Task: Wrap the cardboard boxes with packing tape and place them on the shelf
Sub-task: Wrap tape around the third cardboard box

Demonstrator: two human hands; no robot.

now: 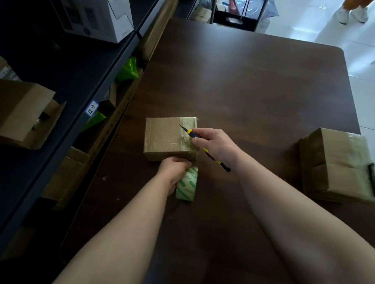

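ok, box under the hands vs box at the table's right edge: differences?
The middle box is being worked: the right hand holds a knife over it, the left hand grips a tape roll at its near side. The right-edge box is untouched. The right-edge box has a dark strip along one edge; the middle box has none. Both are closed brown cardboard, taped.

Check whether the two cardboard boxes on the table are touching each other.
Apart. The head view shows a wide stretch of bare dark table between the centre box and the right-edge box.
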